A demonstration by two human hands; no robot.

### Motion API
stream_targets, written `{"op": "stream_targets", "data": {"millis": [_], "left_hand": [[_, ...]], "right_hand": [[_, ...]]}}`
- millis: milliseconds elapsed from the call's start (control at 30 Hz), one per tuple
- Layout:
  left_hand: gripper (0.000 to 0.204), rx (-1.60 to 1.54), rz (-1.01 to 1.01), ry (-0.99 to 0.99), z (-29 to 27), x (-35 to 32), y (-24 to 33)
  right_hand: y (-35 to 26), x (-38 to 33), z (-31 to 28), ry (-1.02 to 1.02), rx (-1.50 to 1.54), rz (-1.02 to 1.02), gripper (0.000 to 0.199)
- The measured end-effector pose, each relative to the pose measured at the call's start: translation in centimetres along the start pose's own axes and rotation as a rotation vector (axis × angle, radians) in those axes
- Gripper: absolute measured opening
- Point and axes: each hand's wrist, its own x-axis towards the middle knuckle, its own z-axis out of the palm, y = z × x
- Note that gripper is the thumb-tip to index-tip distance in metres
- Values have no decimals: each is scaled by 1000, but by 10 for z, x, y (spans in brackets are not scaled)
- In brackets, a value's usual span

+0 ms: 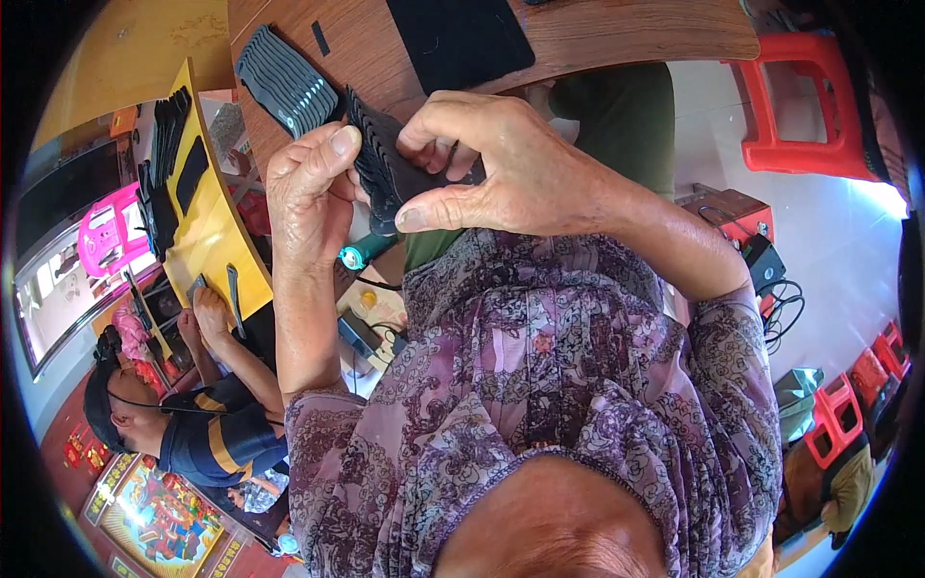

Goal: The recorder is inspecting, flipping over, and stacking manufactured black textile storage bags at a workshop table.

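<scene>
Closest to us we see our patterned purple blouse (540, 385), both bare forearms rising out of its short sleeves toward the table. Our right hand (501, 164) is curled shut around a fanned stack of thin dark flat pieces (390, 169), thumb pressed under the lower edge and fingers folded over the top. Our left hand (310, 193) is half closed beside it, thumb raised and touching the fanned edges on the stack's left side; we cannot tell whether its fingers grip anything. Just under the stack a teal-handled tool (361, 252) shows, with black cables beneath. Beyond our hands lies the wooden table (617, 39), carrying another fanned row of dark grey pieces (284, 82) and a black mat (461, 39). To the left a co-worker's hand (210, 313) rests at a yellow board (217, 241) with more dark pieces. Further right stands a red plastic stool (800, 106)
</scene>
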Motion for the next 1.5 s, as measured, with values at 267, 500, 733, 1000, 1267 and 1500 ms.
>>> {"op": "stream_targets", "data": {"millis": [267,500,733,1000,1267,1500], "left_hand": [[20,-4,0,10,2,0,0],[18,-19,2,51,3,1,-2],[20,-22,-21,57,8,2,-1],[21,-24,-60,97,5,1,-3],[25,33,-47,96,12,-8,4],[26,127,-63,-56,20,-11,17]], "right_hand": [[8,1,0,-31,92,-14,33],[7,-5,15,155,-89,-214,27],[7,-3,26,341,-248,-340,26],[14,1,23,328,-219,-360,18],[16,0,37,475,-322,-433,24],[16,3,35,483,-377,-498,28]]}}
